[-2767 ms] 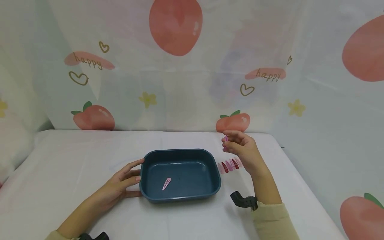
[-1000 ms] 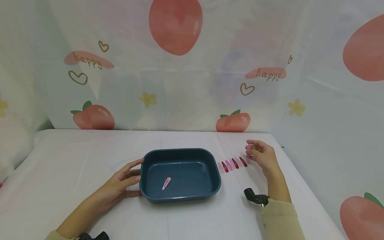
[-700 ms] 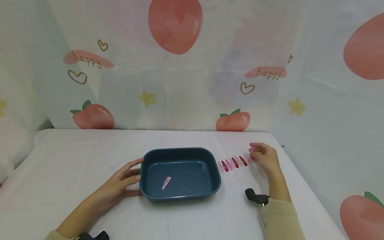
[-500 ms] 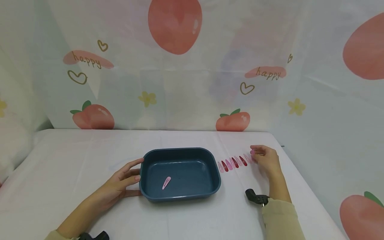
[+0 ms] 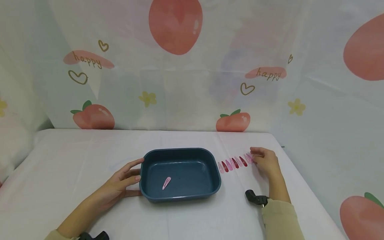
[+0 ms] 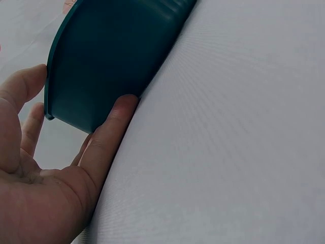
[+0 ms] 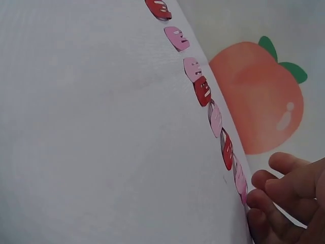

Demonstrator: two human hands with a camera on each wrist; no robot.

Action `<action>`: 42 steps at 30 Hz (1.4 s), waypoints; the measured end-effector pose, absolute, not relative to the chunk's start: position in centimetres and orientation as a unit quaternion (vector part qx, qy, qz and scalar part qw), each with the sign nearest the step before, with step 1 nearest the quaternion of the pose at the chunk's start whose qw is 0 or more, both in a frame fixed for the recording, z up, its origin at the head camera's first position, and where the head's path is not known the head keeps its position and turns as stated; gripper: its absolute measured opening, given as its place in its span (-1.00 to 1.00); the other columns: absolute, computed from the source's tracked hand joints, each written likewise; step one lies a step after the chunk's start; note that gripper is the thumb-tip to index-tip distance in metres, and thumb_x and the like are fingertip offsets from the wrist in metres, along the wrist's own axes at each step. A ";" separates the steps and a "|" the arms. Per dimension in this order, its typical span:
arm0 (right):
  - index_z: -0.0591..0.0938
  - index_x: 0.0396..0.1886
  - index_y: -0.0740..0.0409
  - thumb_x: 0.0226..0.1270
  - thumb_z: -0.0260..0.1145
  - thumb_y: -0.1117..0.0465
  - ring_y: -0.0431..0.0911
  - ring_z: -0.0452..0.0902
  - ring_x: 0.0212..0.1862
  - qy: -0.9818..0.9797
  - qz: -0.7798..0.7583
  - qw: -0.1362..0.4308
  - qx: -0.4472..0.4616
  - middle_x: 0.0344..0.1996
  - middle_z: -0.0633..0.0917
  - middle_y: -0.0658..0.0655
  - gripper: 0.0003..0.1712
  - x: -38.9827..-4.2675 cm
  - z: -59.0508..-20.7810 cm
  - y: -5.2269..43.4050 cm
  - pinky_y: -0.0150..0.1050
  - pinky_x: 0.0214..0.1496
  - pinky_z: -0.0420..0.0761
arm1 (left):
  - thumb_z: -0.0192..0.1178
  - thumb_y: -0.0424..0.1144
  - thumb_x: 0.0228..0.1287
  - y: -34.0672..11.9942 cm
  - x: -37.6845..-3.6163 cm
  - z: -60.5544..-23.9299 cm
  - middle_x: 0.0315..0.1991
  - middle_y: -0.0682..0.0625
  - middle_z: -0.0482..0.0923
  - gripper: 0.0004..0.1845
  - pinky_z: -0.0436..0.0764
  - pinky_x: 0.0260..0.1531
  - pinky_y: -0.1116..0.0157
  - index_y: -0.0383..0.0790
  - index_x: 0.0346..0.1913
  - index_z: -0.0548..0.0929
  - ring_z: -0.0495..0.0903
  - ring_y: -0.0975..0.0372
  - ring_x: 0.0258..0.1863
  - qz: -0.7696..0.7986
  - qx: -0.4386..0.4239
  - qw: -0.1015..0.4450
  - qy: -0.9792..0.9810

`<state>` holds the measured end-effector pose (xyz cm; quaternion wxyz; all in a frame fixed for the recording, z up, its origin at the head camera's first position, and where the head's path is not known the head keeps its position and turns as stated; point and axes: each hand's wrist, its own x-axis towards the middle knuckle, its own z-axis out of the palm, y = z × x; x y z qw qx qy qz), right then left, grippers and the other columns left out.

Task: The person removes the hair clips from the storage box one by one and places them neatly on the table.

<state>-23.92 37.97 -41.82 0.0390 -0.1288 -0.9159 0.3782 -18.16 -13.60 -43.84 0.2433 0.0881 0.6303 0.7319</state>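
Note:
My left hand (image 5: 115, 188) rests its spread fingers against the left end of a dark teal rectangular tray (image 5: 180, 198). In the left wrist view, fingertips (image 6: 124, 107) touch the tray's outer wall and rim. One pink snap hair clip (image 5: 166, 183) lies inside the tray. Beyond its right side, pink and red hair clips (image 5: 235, 163) lie slanted in a row on the white table. At the row's far right end, my right hand (image 5: 266, 163) pinches a pink hair clip (image 5: 250, 157) low at the table, beside another pink one. The right wrist view hides that clip behind the fingers.
The white cloth-covered table (image 5: 90, 150) ends in a right edge beyond my right hand. A printed backdrop (image 5: 192, 83) with peaches, hearts and flowers stands behind it. Each wrist wears a black camera mount (image 5: 256, 197).
My right hand has moved right from beside the tray to the row's end and lowered its pink hair clip to the table. The left hand and the tray have stayed still.

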 end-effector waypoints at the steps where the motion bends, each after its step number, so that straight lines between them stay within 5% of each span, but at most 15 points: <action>1: 0.48 0.18 0.15 0.33 0.03 0.34 0.09 0.45 0.07 -0.914 0.381 0.039 -0.132 0.08 0.53 0.22 -0.58 -23.9 -41.7 37.9 -0.01 0.08 0.46 | 0.08 -0.24 0.32 -13.6 -18.2 -43.9 0.32 -0.21 0.06 -0.40 0.52 -0.12 -0.09 0.22 0.35 0.17 0.31 -0.09 0.18 0.732 0.088 0.243 0.630; 15: 0.43 0.21 0.10 0.33 0.15 0.02 -0.07 0.52 0.01 -0.837 0.543 0.050 -0.044 0.08 0.53 0.19 -0.50 -24.0 -38.6 34.1 -0.31 -0.06 0.57 | 0.07 -0.24 0.32 -13.5 -18.1 -43.8 0.32 -0.20 0.07 -0.41 0.53 -0.13 -0.08 0.23 0.35 0.18 0.30 -0.09 0.19 0.730 0.084 0.240 0.635; 29: 0.48 0.14 0.16 0.29 0.21 0.19 0.07 0.53 -0.02 -0.787 0.604 -0.006 0.124 -0.02 0.56 0.25 -0.58 -22.8 -36.1 26.9 -0.21 -0.06 0.59 | 0.11 -0.22 0.30 -13.5 -18.0 -43.8 0.31 -0.18 0.10 -0.41 0.54 -0.15 -0.08 0.24 0.33 0.20 0.33 -0.09 0.17 0.728 0.071 0.237 0.640; 42: 0.49 0.13 0.12 0.27 0.23 0.26 0.18 0.50 0.01 -0.759 0.620 -0.062 0.189 -0.03 0.55 0.33 -0.59 -22.1 -35.4 23.6 -0.11 -0.05 0.59 | 0.11 -0.21 0.29 -13.5 -18.3 -43.9 0.31 -0.17 0.10 -0.41 0.54 -0.15 -0.08 0.26 0.33 0.21 0.32 -0.10 0.18 0.728 0.073 0.238 0.639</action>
